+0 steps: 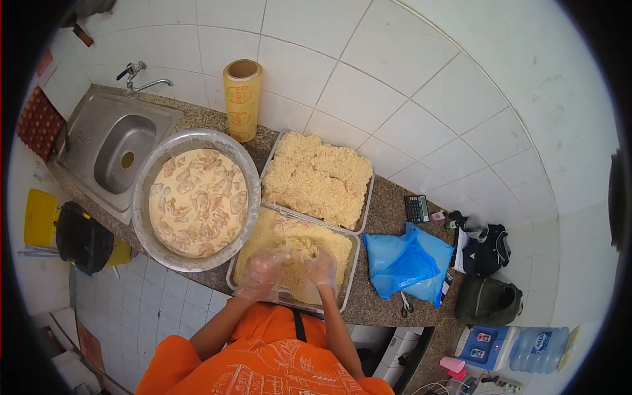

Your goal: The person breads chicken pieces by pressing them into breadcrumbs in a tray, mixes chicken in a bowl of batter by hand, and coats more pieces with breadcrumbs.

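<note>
My left hand [262, 271], in a clear plastic glove, reaches over the near metal tray [352, 280] of pale crumbs. Its fingers look stretched out toward the tray's middle, though slightly blurred. Also gloved, my right hand [322, 268] curls its fingers around a crumb-coated piece of chicken [301, 250] between the two hands; the piece's underside is hidden. Behind it, a second metal tray [366, 209] is heaped with crumbed pieces [319, 174]. To the left, a large round metal basin [140, 204] holds raw chicken pieces [207, 197] in creamy batter.
A plastic-wrap roll [242, 102] stands upright by the wall. The sink [125, 155] lies far left. On the right are blue plastic bags [405, 260], scissors [407, 305], a calculator [417, 209] and a dark green bag [488, 301]. A yellow-and-black bucket [82, 237] stands below the counter.
</note>
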Motion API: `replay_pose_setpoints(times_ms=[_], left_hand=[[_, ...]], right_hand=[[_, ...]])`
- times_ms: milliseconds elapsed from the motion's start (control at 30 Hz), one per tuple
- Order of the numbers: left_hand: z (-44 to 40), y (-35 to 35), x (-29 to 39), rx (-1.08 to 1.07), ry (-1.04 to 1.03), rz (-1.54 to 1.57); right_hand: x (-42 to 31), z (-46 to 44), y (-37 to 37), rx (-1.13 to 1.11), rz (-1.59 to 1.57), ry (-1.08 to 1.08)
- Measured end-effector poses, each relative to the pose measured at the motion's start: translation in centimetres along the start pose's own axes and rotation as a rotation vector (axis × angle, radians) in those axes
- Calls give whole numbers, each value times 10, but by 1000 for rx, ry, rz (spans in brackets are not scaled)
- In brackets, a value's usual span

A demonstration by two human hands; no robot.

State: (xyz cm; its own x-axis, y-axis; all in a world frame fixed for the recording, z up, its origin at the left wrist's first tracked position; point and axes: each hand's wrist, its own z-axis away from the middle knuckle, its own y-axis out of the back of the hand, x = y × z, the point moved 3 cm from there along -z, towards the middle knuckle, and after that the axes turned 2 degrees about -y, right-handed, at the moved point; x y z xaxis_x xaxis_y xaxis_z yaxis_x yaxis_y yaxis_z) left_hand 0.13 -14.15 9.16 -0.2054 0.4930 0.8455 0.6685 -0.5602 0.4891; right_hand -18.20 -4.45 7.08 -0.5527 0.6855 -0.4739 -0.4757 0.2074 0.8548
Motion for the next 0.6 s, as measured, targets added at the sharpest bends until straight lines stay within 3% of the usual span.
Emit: replay_pose_setpoints(times_ms=[100, 133, 233, 300, 433, 500, 600], left_hand=[[-15, 19, 26, 164, 180, 185], [-23, 22, 30, 211, 225, 229], [-46, 27, 28, 383, -40, 75], [-73, 39, 31, 379, 63, 127], [-149, 63, 33, 353, 404, 255], [-189, 43, -7, 448, 395, 419], [-251, 58, -23, 397, 355, 447]], right_hand=[[-22, 11, 9, 54, -246, 6], [-19, 12, 5, 87, -169, 48], [-24, 8, 9, 185, -30, 210], [-46, 19, 36, 248, -63, 338], [-66, 17, 55, 63, -167, 299], [-83, 10, 73, 10, -186, 312], [-102, -17, 104, -8, -151, 284]])
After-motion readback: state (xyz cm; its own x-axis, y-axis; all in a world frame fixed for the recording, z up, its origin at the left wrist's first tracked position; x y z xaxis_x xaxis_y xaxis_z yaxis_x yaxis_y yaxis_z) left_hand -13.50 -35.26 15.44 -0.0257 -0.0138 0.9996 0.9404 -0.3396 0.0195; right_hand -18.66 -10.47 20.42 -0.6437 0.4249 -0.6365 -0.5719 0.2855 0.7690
